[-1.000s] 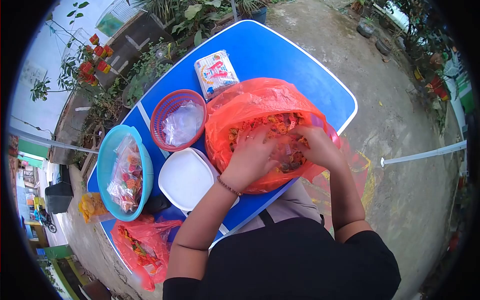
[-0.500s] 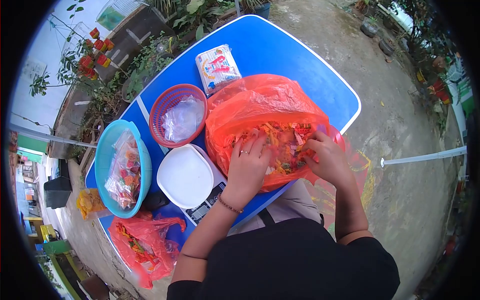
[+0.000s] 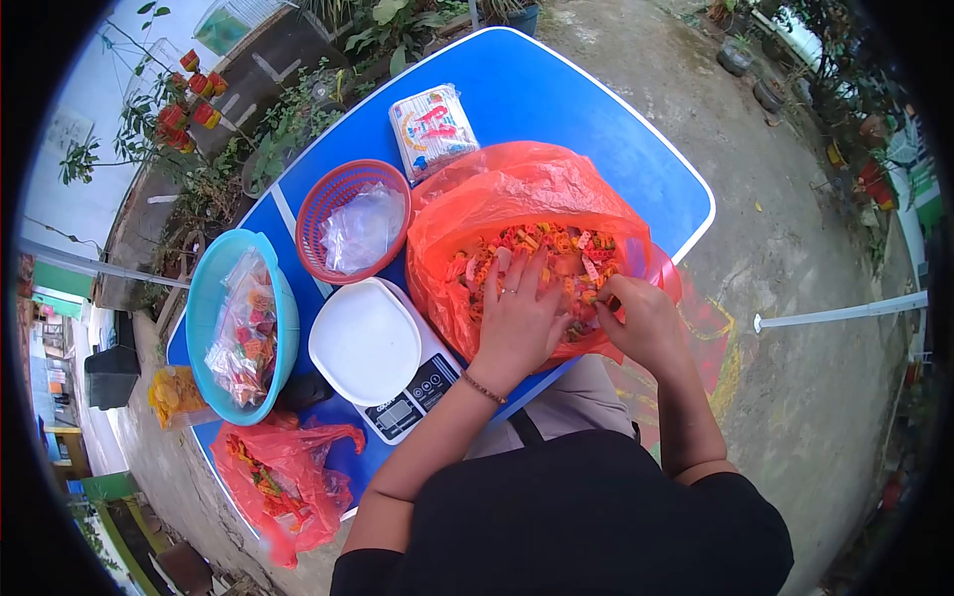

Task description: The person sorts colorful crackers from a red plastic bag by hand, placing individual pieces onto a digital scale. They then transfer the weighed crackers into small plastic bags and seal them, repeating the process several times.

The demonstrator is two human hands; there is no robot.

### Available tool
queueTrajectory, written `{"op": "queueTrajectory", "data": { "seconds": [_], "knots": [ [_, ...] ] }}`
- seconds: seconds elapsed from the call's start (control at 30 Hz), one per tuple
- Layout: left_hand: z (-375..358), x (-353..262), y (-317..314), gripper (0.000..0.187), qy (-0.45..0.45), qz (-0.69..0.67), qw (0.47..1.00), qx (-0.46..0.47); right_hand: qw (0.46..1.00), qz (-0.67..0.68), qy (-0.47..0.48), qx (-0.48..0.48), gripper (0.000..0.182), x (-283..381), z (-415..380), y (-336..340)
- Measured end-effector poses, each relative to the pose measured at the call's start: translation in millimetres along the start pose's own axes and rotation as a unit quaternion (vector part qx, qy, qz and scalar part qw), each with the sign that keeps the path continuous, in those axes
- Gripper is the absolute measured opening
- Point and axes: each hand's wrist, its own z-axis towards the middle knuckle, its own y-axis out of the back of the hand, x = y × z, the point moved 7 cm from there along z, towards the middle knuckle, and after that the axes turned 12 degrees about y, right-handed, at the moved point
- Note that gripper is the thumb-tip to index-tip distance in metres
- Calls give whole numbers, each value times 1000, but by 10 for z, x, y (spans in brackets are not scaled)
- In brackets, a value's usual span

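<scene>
A large red plastic bag (image 3: 527,189) lies open on the table, full of small dry pieces (image 3: 542,241) in orange, red, yellow and green, like raw snack crackers. Inside its mouth, my left hand (image 3: 522,318) rests on the pieces with its fingers spread. At the bag's right side is my right hand (image 3: 644,323), its fingers curled down toward the pieces; whatever they pinch is hidden. Left of the bag stands a digital kitchen scale (image 3: 405,402) carrying a white tray (image 3: 366,341).
On the blue table (image 3: 586,109) are a red basket (image 3: 308,214) of clear plastic bags, a turquoise basin (image 3: 204,298) of filled packets and a wrapped white pack (image 3: 432,129). A smaller red bag (image 3: 318,487) and a yellow snack packet (image 3: 174,395) lie at the left edge.
My left hand has moved slightly right and down, its fingers now flatter and more spread, showing more pieces. My right hand has shifted a little down and its fingers are more curled.
</scene>
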Motion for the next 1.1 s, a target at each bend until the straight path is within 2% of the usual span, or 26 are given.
{"op": "queueTrajectory", "data": {
  "seconds": [0.07,0.17,0.27,0.37,0.47,0.53,0.63,0.77,0.87,0.93,1.03,1.1],
  "knots": [
    [-5,18,-26,27,-1,9,1000,-5,998,53,-11,-26,11,-22,0,-22],
    [-24,50,-47,22,-6,12,1000,-12,998,50,31,-25,14,-29,12,-4],
    [-39,74,-6,18,1,-15,1000,-8,981,189,-41,-3,16,-112,-26,-73],
    [-38,101,131,15,31,-78,996,-2,914,380,-142,-20,15,-252,-77,-256],
    [-46,169,239,15,59,-131,990,7,889,427,-168,-10,14,-205,-29,-248],
    [-58,192,315,15,71,-152,986,13,904,396,-163,-10,14,-224,-28,-260],
    [-119,244,282,15,93,-164,979,75,915,373,-156,-11,14,-217,-31,-256],
    [-217,228,378,16,74,-150,984,55,931,349,-107,-25,14,-238,-45,-298],
    [-280,266,412,16,85,-101,988,75,901,408,-149,-12,12,-165,-30,-312],
    [-323,304,445,17,83,-73,991,81,908,398,-130,24,11,-73,12,-317],
    [-363,360,587,16,118,-131,979,100,905,404,-125,42,11,27,58,-403],
    [-419,462,714,15,133,-166,976,41,913,394,-93,45,12,153,125,-436]
  ]
}}
